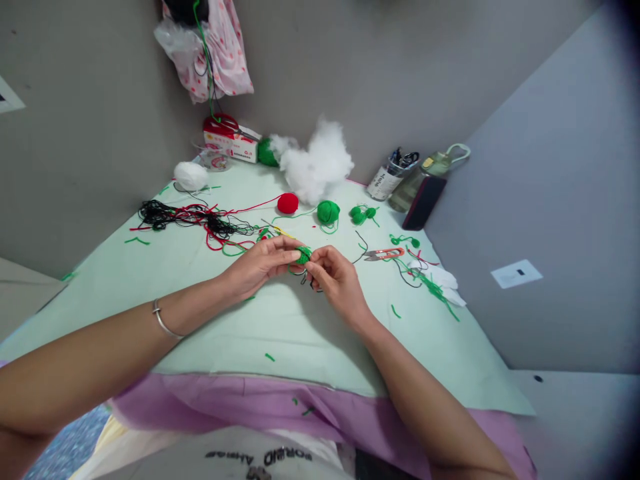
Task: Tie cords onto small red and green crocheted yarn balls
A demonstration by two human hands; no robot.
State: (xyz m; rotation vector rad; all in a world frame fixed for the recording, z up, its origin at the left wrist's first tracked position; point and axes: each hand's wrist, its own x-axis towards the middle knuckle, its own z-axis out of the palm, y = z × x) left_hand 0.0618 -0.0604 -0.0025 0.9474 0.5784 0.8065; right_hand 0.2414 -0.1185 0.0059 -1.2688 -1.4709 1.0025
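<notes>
Between my hands, above the middle of the table, is a small green yarn piece [303, 255] that looks crocheted, with dark yarn trailing below it. My left hand [270, 261] pinches it from the left with thumb and fingers. From the right, my right hand [334, 275] has its fingertips closed at the piece's edge; whether they grip the piece or a dark strand is too small to tell. Just beyond my left fingers lies a crochet hook with a yellow handle [283, 232]. Orange thread snips [384, 254] rest to the right of my right hand.
Tangled black yarn [170, 215] lies at left near a white yarn ball [191, 176]. Behind my hands are a red ball [287, 203], a green ball [328, 212] and white stuffing [320, 163]. A pen cup [384, 183], bottle [407, 193] and phone [425, 202] stand at the back right.
</notes>
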